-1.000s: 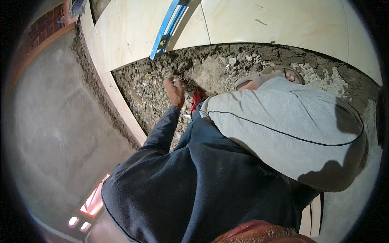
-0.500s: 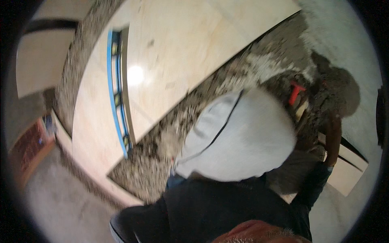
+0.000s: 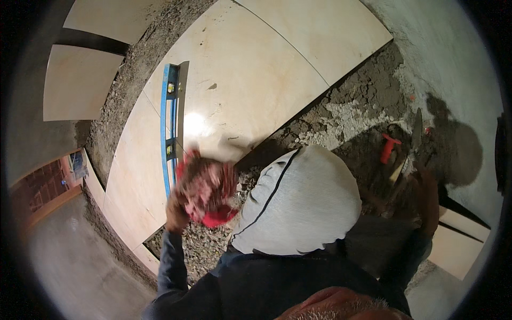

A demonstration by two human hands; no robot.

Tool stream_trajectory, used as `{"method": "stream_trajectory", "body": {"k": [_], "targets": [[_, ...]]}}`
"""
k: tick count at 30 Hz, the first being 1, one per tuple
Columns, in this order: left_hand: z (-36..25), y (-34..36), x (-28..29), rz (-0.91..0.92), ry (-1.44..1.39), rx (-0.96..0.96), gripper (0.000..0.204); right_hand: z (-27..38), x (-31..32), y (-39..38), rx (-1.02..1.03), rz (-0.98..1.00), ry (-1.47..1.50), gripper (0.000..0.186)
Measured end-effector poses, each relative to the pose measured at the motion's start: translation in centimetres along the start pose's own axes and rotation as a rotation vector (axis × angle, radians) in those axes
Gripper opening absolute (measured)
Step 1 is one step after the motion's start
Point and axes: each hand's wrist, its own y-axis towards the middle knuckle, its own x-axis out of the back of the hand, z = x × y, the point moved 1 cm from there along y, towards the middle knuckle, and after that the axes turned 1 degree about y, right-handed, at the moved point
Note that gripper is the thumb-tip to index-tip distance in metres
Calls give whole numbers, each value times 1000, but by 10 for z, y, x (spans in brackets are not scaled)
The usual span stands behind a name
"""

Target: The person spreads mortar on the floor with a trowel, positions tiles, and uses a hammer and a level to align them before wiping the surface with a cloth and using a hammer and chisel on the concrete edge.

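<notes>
My left hand (image 3: 177, 214) grips a crumpled red-and-pink rag (image 3: 208, 186), blurred by motion, at the near edge of the large cream tile (image 3: 266, 80). Just beyond the rag, a blue spirit level (image 3: 167, 122) lies on the tiles. On the right, my right hand (image 3: 426, 200) is low in shadow over dark mortar; its fingers are too dim to read. Close to those fingers lies a trowel-like tool with a yellowish handle (image 3: 396, 172). A red T-shaped tool (image 3: 389, 148) rests on the mortar to its left.
Rough mortar (image 3: 368, 85) runs along the tile edge towards the pale wall (image 3: 453, 69). More cream tiles lie at the far left (image 3: 80, 85) and the near right (image 3: 458, 240). Light grey rounded cloth (image 3: 304, 202) hides part of the ground before me.
My left hand has come into view with the red rag. My right hand has moved down and nearer. The view has shifted, showing the level farther right.
</notes>
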Motion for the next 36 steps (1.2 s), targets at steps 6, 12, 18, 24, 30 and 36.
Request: {"method": "stream_trajectory", "body": {"k": [6, 12, 18, 24, 30, 36], "targets": [[-80, 186, -132, -14, 104, -675, 58, -5, 3, -13, 47, -37, -18, 44], [-75, 313, -287, -93, 1190, -1258, 63, -14, 0, -13, 31, 4, 80, 45], [-71, 379, -330, -222, 1532, -1545, 65, -11, -3, -11, -172, 33, 37, 44], [-198, 482, -278, -350, 1587, -1100, 55, -11, -3, -15, -190, 40, 68, 41], [-228, 525, -123, -764, 1472, -1168, 41, 4, -5, 1, -266, 78, 48, 42], [-108, 387, -119, -773, 1470, -1437, 37, 12, 7, 14, -10, 223, -45, 45]]}}
